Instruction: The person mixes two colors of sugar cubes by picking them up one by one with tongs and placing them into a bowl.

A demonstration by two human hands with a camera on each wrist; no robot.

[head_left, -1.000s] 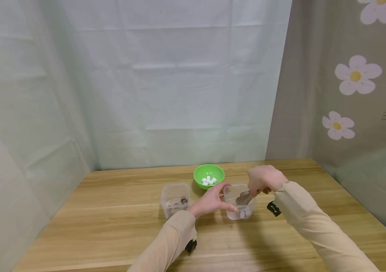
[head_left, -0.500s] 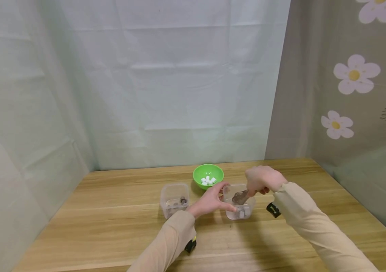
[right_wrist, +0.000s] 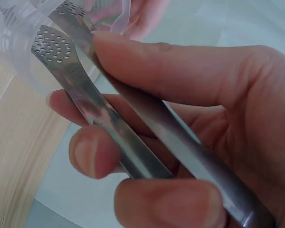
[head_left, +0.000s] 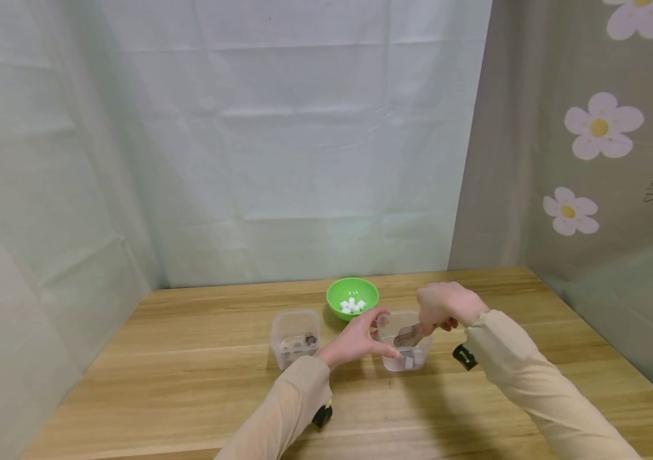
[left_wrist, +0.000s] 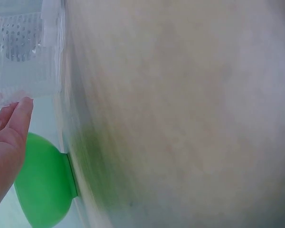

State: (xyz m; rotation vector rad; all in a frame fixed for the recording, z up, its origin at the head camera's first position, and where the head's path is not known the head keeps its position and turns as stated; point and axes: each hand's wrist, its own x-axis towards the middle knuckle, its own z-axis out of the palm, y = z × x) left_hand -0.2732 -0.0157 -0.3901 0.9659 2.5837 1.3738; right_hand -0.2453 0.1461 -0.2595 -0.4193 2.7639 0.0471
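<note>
In the head view, my left hand (head_left: 358,338) holds a clear plastic container (head_left: 392,365) by its left side, thumb at the front and fingers toward the back. Several pale cubes (head_left: 409,362) lie at the container's bottom. My right hand (head_left: 448,304), above the container's right rim, grips metal tongs (head_left: 408,336) whose tips reach down inside. The right wrist view shows the perforated tips (right_wrist: 54,46) of the tongs standing apart, thumb and fingers around the two arms. Through the container wall (left_wrist: 26,78), the left wrist view shows one perforated tip.
Behind my left hand stands a green bowl (head_left: 353,289) with several white cubes (head_left: 352,306). A second clear container (head_left: 296,317), holding several small dark brown pieces (head_left: 310,338), sits to the left. All rest on a wooden table (head_left: 206,370) before hanging cloth (head_left: 303,160).
The tongs' tips have shifted and turned slightly inside the container, and my right hand has moved a little. My left hand and the container have kept their place.
</note>
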